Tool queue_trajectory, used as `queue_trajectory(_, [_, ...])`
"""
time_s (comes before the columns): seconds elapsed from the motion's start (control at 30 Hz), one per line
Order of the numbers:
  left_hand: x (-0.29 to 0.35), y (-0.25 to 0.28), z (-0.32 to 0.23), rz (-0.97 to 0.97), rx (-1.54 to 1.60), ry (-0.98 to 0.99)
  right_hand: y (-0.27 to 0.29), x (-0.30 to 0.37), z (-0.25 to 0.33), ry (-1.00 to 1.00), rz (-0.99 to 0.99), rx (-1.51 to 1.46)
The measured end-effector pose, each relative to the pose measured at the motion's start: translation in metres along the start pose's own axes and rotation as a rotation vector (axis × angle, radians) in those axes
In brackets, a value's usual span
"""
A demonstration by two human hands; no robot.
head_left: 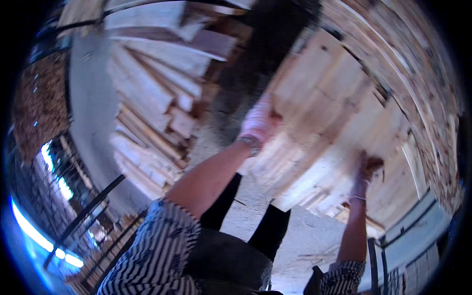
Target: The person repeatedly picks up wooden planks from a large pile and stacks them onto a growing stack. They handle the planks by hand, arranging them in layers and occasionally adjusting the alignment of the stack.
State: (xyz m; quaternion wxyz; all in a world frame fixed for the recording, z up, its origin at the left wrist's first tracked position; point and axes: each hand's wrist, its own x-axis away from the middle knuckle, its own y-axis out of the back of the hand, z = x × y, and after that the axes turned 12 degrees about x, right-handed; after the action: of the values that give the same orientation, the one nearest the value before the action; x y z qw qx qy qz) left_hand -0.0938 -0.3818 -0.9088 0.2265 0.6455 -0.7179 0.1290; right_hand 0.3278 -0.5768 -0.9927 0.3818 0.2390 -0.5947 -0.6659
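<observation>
A broad layer of pale wooden boards (314,118) lies side by side in front of me, right of centre. My left hand (260,120), in a light pinkish glove with a band at the wrist, is at the left edge of these boards. Motion blur smears its fingers, and their grip does not show. Over the right part of the boards is my right hand (363,174), with a thin band at its wrist. Its fingers are dark and blurred, close to the wood; whether they hold a board is not plain.
On the left, a heap of loose planks and offcuts (152,93) lies at odd angles. Stacked lumber (413,64) curves along the right side. A grey floor (305,236) shows around my legs. Dark metal bars (86,221) stand at lower left.
</observation>
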Motion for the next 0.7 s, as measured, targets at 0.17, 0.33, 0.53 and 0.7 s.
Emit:
queue_trajectory(0.17, [0.028,0.012,-0.034,-0.101,-0.614,0.080,0.029,-0.013,0.073,-0.249,0.196,-0.232])
queue_trajectory(0.33, [0.148,0.046,0.019,-0.177,-0.792,0.273,0.040,-0.002,0.113,-0.254,0.259,-0.072])
queue_trajectory(0.53, [0.347,0.124,0.064,-0.155,-0.132,0.634,0.018,-0.059,0.074,-0.074,0.315,0.235])
queue_trajectory(0.7, [0.506,0.156,0.086,-0.624,0.070,0.957,0.113,0.073,0.207,0.598,0.437,0.069])
